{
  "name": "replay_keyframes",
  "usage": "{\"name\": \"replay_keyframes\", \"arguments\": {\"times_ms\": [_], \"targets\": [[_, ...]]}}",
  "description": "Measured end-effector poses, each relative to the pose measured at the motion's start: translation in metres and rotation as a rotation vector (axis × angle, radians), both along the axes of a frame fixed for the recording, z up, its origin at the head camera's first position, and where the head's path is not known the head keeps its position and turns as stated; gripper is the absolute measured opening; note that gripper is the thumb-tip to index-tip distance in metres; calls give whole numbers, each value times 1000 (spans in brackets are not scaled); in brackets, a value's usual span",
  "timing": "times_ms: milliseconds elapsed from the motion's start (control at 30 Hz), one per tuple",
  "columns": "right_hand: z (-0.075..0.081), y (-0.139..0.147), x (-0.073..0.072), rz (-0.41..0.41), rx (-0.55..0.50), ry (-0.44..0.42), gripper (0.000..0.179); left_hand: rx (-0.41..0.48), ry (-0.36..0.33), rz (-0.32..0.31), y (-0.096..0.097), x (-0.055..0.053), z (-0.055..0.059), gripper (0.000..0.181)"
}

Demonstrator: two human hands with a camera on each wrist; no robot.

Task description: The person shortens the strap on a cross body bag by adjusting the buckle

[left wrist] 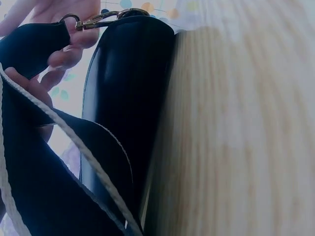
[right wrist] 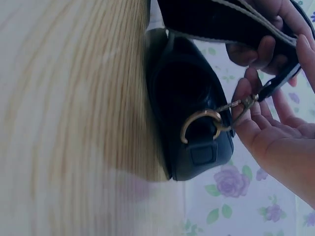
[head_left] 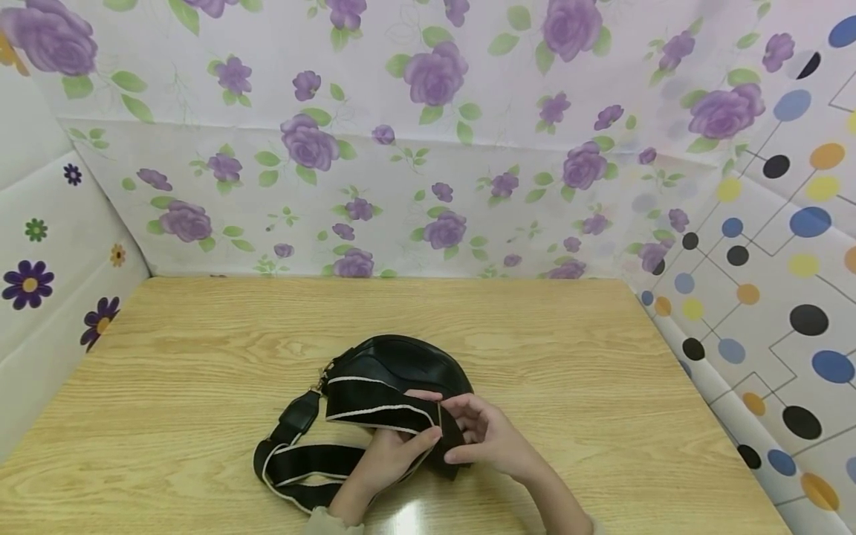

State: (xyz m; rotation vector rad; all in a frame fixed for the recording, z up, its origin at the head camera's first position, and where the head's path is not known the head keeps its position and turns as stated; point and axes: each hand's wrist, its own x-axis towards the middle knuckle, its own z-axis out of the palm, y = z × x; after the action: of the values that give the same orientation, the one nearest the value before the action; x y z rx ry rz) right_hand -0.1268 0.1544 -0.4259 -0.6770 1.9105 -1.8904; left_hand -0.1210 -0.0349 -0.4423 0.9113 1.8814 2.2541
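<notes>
A black half-moon shoulder bag (head_left: pixel 401 357) sits on the table, its gold ring (right wrist: pixel 202 123) and clasp (right wrist: pixel 241 105) facing the right hand. My left hand (head_left: pixel 391 457) holds the wide black strap (head_left: pixel 374 401) with cream edges, thumb on top and fingers beneath. Beside the strap's leather end tab (left wrist: pixel 37 44), my right hand (head_left: pixel 491 438) has its fingers loosely bent and its thumb spread apart. In the right wrist view those fingers lie right behind the clasp. Part of the bag is hidden under the strap and hands.
The strap's other end (head_left: pixel 299 412), a leather tab clipped to the bag's left side, runs into a loop (head_left: pixel 314 461) lying on the wooden table (head_left: pixel 200 371). Flowered sheeting (head_left: pixel 401 186) stands behind the table, with dotted sheeting (head_left: pixel 769 297) on the right.
</notes>
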Motion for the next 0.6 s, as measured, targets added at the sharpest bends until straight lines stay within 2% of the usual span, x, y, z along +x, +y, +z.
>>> {"name": "replay_keyframes", "arguments": {"times_ms": [133,367,600], "targets": [[-2,3,0,15,-19,-9,49,2,-2,-8,0,0,0,37],[-3,3,1,-28,-23,6,47,13,13,-7,-1,-2,-2,36],[-1,1,2,-56,-22,-4,46,17,-7,-23,-2,-3,-3,37]]}}
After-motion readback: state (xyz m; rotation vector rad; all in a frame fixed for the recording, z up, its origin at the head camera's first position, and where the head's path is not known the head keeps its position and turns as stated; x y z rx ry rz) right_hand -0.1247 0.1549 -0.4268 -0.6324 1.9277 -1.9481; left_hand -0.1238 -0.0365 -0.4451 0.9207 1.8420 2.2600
